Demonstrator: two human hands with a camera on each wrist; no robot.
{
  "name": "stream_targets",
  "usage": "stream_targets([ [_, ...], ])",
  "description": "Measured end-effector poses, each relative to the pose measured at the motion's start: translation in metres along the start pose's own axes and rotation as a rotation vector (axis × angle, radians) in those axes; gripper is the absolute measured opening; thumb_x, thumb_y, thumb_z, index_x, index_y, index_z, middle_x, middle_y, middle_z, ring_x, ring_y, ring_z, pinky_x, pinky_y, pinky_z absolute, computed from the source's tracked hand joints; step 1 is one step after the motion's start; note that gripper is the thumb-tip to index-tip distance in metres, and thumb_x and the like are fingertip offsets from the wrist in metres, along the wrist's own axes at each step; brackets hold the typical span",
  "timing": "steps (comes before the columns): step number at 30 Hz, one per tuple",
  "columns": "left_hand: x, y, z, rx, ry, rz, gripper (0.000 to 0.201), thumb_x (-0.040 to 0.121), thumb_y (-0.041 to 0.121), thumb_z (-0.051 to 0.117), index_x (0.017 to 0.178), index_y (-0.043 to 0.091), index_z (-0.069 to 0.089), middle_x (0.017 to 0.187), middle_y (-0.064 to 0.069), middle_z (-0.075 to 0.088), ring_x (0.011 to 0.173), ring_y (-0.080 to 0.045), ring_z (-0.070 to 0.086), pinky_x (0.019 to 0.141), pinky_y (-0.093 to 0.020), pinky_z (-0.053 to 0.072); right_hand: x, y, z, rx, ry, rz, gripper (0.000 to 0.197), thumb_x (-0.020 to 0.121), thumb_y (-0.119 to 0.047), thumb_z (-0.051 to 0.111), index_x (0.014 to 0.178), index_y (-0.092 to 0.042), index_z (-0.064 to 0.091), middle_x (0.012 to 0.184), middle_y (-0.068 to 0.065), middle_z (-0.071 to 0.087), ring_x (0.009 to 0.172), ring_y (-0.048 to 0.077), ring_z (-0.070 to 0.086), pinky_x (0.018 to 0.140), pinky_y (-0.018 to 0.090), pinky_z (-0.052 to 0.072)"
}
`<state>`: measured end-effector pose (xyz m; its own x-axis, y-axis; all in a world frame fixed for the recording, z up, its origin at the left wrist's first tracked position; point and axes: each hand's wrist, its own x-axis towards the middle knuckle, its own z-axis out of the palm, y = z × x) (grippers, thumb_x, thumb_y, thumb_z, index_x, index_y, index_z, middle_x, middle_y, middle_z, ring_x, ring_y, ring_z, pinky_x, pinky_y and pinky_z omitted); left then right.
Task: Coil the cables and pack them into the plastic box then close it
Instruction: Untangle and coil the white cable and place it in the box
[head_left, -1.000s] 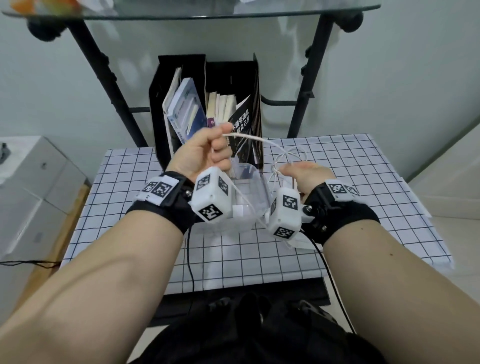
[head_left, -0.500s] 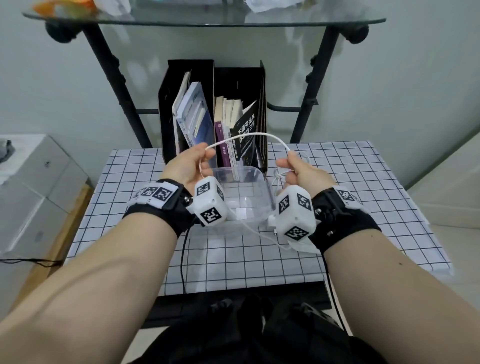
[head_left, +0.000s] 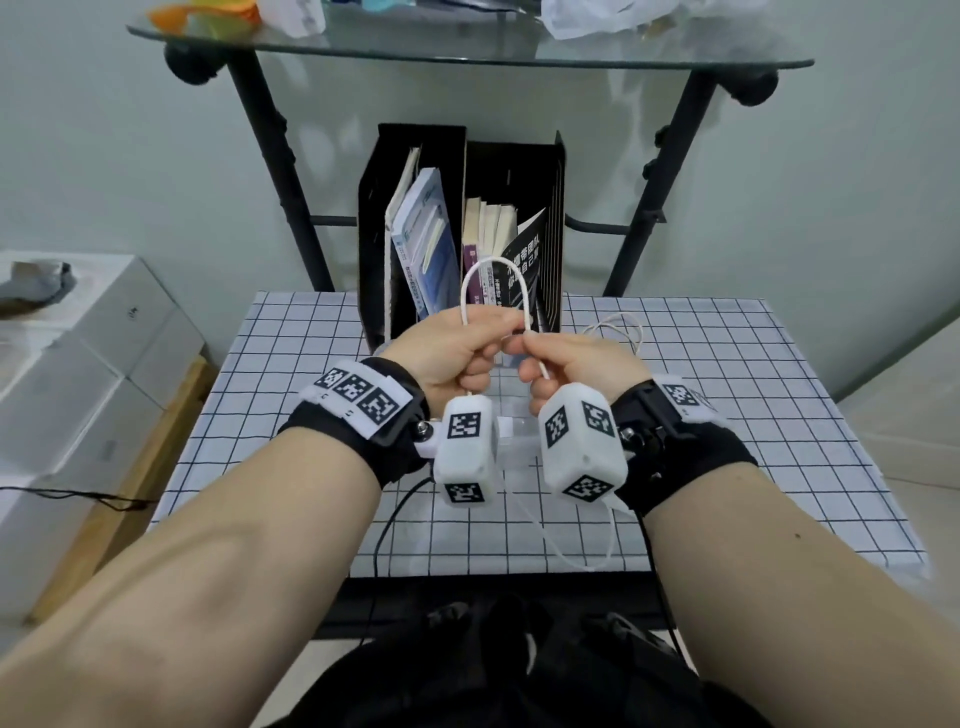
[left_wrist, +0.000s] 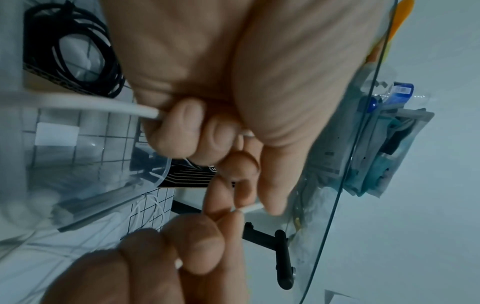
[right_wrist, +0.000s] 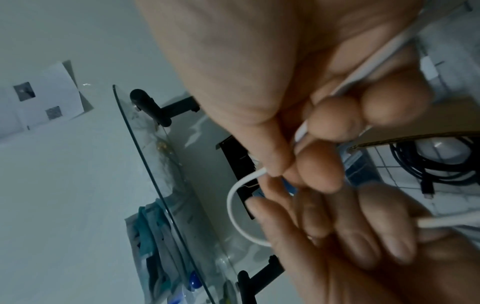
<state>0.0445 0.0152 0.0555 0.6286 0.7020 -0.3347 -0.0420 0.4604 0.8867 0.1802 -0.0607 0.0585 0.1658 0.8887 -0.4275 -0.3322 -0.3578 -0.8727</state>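
Observation:
Over the middle of the chequered table (head_left: 727, 415) my two hands meet. The left hand (head_left: 467, 345) and the right hand (head_left: 558, 358) each pinch the white cable (head_left: 493, 267), which arches up between them in a narrow loop. Its loose end hangs down past the table's front edge (head_left: 582, 561). In the left wrist view my fingers (left_wrist: 187, 127) curl round the cable (left_wrist: 103, 105). The right wrist view shows the same loop (right_wrist: 232, 205). The clear plastic box (head_left: 511, 431) stands open under my hands, mostly hidden. A coiled black cable (left_wrist: 85, 51) lies on the cloth.
A black file holder (head_left: 462, 234) full of books stands right behind the box. A glass shelf (head_left: 467, 52) on black legs spans overhead. A thin white cable (head_left: 618, 332) lies at the back right. White cartons (head_left: 78, 364) stand left of the table.
My hands, held apart at either side of the box, have come together above it. The wide arc of white cable between them has closed into a tall narrow loop.

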Motion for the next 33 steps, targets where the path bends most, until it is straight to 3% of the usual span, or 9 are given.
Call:
stream_targets([
  [4,-0.004,0.002,-0.006,0.091,-0.006,0.015,0.016,0.093,0.015,0.057,0.078,0.015,0.062,0.045,0.009,0.046,0.035,-0.001,0.026,0.034,-0.014,0.019,-0.002,0.002,0.005,-0.034,-0.05,0.029,0.019,0.096,-0.018,0.056,0.088,-0.006,0.068,0.057,0.004,0.056,0.043,0.01,0.04,0.051,0.026,0.03],
  [6,-0.007,0.002,-0.006,0.122,0.019,0.015,0.011,0.091,0.014,0.059,0.081,0.013,0.062,0.046,0.008,0.048,0.035,-0.001,0.028,0.034,-0.015,0.02,-0.003,0.004,0.008,-0.038,-0.067,0.03,0.02,0.097,-0.018,0.054,0.088,-0.006,0.067,0.053,0.003,0.055,0.039,0.009,0.039,0.053,0.025,0.029],
  [11,-0.003,0.005,-0.009,-0.118,0.257,0.085,0.013,0.088,0.01,0.063,0.077,0.014,0.06,0.045,0.006,0.034,0.035,-0.004,0.022,0.034,-0.015,0.018,-0.006,0.006,0.012,-0.022,-0.061,0.033,0.028,0.097,-0.024,0.054,0.079,-0.006,0.064,0.045,0.001,0.051,0.033,0.01,0.043,0.062,0.032,0.046],
  [13,-0.003,0.006,-0.013,-0.176,0.308,0.106,0.018,0.088,0.01,0.063,0.072,0.015,0.057,0.044,0.006,0.034,0.035,-0.005,0.021,0.034,-0.014,0.016,-0.004,0.008,0.01,-0.015,-0.066,0.023,0.029,0.097,-0.025,0.054,0.078,-0.007,0.065,0.045,0.0,0.047,0.033,0.01,0.038,0.061,0.032,0.039],
  [16,-0.004,0.006,-0.016,-0.107,0.326,0.107,0.015,0.091,0.016,0.061,0.077,0.015,0.058,0.044,0.006,0.035,0.035,-0.005,0.022,0.035,-0.015,0.016,-0.002,0.01,0.011,-0.01,-0.084,-0.002,0.032,0.098,-0.029,0.052,0.077,-0.009,0.066,0.042,-0.003,0.036,0.033,0.01,0.025,0.06,0.034,0.011],
  [19,-0.005,0.002,-0.015,0.052,0.304,0.019,0.03,0.096,0.04,0.049,0.086,0.013,0.058,0.047,0.005,0.041,0.037,-0.007,0.026,0.038,-0.018,0.018,-0.002,0.008,0.014,0.087,-0.123,-0.038,0.037,0.101,-0.034,0.043,0.089,-0.008,0.066,0.04,-0.005,0.026,0.033,0.01,0.018,0.067,0.042,0.003],
  [22,-0.006,-0.006,-0.014,0.137,0.276,-0.122,0.04,0.097,0.049,0.036,0.091,0.013,0.052,0.053,-0.001,0.046,0.037,-0.012,0.03,0.039,-0.018,0.021,-0.004,-0.001,0.017,0.211,-0.151,-0.066,0.04,0.103,-0.037,0.034,0.103,-0.009,0.063,0.041,-0.004,0.026,0.033,0.011,0.02,0.064,0.039,0.006],
  [27,-0.011,-0.016,-0.014,0.406,0.119,-0.306,0.008,0.091,0.014,0.046,0.089,0.009,0.052,0.056,-0.004,0.052,0.037,-0.013,0.033,0.038,-0.017,0.022,-0.004,-0.008,0.024,0.286,-0.109,-0.137,0.021,0.097,-0.017,0.042,0.105,-0.008,0.06,0.046,-0.002,0.033,0.04,0.013,0.027,0.053,0.028,0.026],
  [33,-0.016,-0.011,-0.006,0.652,-0.156,-0.336,0.011,0.089,0.013,0.052,0.079,0.009,0.056,0.052,0.0,0.051,0.041,-0.012,0.036,0.04,-0.022,0.025,0.003,-0.002,0.032,0.159,-0.13,-0.239,0.027,0.104,-0.012,0.034,0.102,-0.007,0.061,0.069,0.004,0.066,0.063,0.014,0.063,0.061,0.021,0.053],
])
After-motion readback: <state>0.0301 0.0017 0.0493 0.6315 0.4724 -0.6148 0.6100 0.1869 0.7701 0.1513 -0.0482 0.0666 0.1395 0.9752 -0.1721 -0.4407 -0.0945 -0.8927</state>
